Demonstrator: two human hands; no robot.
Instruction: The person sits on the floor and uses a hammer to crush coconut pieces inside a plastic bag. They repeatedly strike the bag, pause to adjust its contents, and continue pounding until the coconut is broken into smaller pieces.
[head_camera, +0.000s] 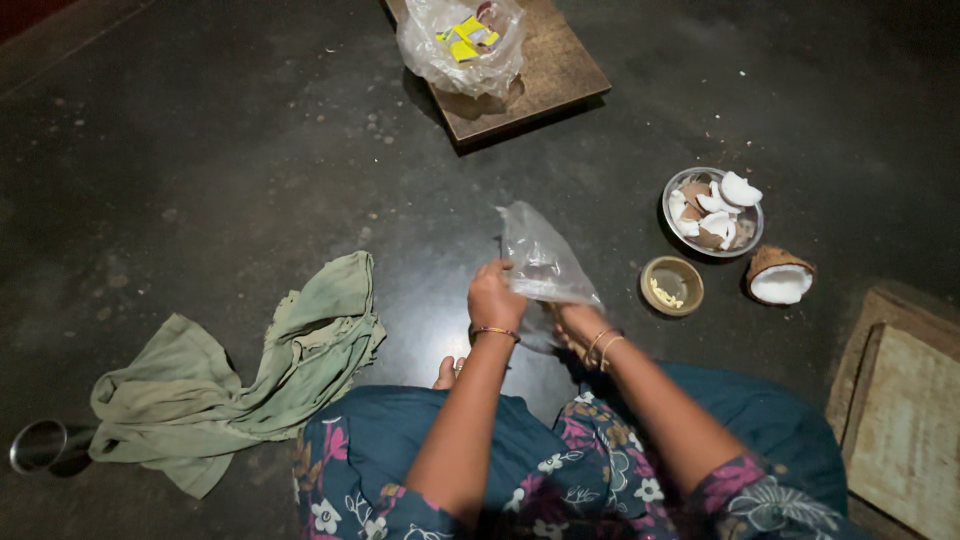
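So the person's wearing a dark teal garment with a floral print, pink and magenta flowers mixed with small white blossoms and pale leafy outlines, and the print gets busiest around the lap and the short sleeve edges. Forearms are bare below those sleeves. The left hand (494, 297) has a single thin gold-coloured bangle with a reddish tint at the wrist. The right hand (572, 322) has two slim gold-coloured bangles sitting close together. A bare foot peeks out past the fabric between the arms.
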